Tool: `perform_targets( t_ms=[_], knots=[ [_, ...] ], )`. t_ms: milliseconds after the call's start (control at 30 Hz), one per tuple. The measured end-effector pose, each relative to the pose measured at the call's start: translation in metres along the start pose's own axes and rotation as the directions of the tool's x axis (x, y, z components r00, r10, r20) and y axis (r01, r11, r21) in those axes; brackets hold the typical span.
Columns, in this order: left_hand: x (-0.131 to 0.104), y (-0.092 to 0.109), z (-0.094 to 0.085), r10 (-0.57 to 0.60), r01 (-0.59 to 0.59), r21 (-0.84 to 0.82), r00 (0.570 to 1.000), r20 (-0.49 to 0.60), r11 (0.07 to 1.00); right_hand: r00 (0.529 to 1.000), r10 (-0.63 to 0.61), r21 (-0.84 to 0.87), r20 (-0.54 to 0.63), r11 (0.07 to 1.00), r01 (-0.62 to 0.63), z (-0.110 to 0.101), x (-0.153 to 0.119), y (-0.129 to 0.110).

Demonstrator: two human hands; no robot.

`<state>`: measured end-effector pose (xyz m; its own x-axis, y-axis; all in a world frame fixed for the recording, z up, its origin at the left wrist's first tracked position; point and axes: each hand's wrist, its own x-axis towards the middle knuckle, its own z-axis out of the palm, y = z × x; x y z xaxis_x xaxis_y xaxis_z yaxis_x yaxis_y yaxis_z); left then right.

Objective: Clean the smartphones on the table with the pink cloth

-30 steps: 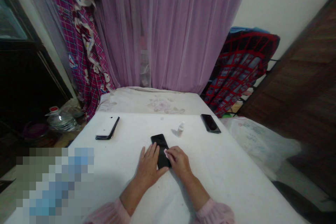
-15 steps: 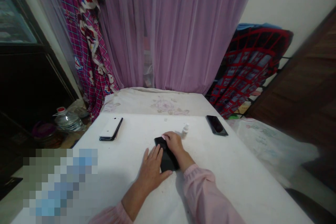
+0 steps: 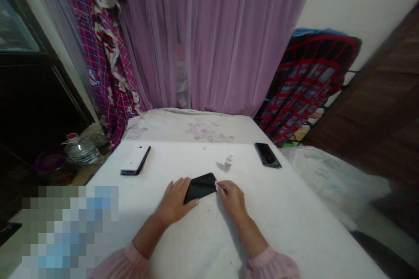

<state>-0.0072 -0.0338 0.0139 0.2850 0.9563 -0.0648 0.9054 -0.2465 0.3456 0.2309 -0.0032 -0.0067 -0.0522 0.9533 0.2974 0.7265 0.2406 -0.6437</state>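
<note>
A black phone (image 3: 201, 186) lies slanted on the white table cover (image 3: 183, 244), its right end pointing up and away. My left hand (image 3: 175, 200) grips its left end, fingers at the far edge and thumb at the near edge. At the right end, my right hand (image 3: 231, 198) pinches a small pink cloth (image 3: 217, 185) against the phone's edge. Just beyond my right hand stands a small white bottle (image 3: 228, 162).
Stacked phones with a white one (image 3: 135, 159) on top lie at the left. More dark phones (image 3: 268, 155) rest at the right. Purple curtains (image 3: 225, 43) hang behind the table. A clear jug (image 3: 81, 149) stands on the floor at left.
The phone has turned clockwise, from nearly lengthwise to mostly crosswise. My left hand has shifted left to its end, and my right hand has moved nearer to me and right with the cloth.
</note>
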Motion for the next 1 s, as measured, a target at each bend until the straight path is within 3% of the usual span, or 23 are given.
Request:
perform_targets(
  t_ms=[67, 167, 400, 500, 667, 833, 1000],
  knots=[
    [0.003, 0.011, 0.019, -0.053, 0.057, 0.024, 0.99, -0.128, 0.998, 1.0, -0.01, -0.002, -0.014, 1.0, 0.01, 0.002, -0.001, -0.001],
    [0.005, 0.015, 0.037, -0.01, 0.017, 0.028, 0.971, -0.239, 0.999, 1.0, 0.0, -0.047, 0.023, 0.999, 0.001, 0.005, 0.011, -0.004],
    [0.006, 0.007, 0.039, 0.029, -0.027, 0.011, 0.966, -0.255, 1.0, 0.992, 0.02, -0.133, 0.124, 0.991, -0.003, 0.025, 0.062, -0.024],
    [0.008, 0.006, 0.033, 0.038, -0.037, 0.01, 0.973, -0.226, 0.999, 0.99, 0.01, -0.126, 0.139, 0.992, 0.008, 0.029, 0.069, -0.027],
    [0.015, -0.012, 0.012, 0.057, -0.056, 0.019, 0.996, -0.069, 0.998, 0.991, 0.004, -0.119, 0.137, 0.993, 0.012, 0.012, 0.037, -0.016],
    [0.023, -0.021, 0.006, 0.003, 0.0, 0.04, 0.996, -0.088, 0.999, 0.995, -0.069, 0.026, 0.078, 0.997, 0.068, -0.001, -0.013, -0.005],
    [0.023, -0.007, 0.01, -0.055, 0.063, 0.074, 0.993, -0.108, 0.995, 0.995, -0.07, 0.043, 0.075, 0.997, 0.067, 0.005, -0.014, -0.014]
  ],
)
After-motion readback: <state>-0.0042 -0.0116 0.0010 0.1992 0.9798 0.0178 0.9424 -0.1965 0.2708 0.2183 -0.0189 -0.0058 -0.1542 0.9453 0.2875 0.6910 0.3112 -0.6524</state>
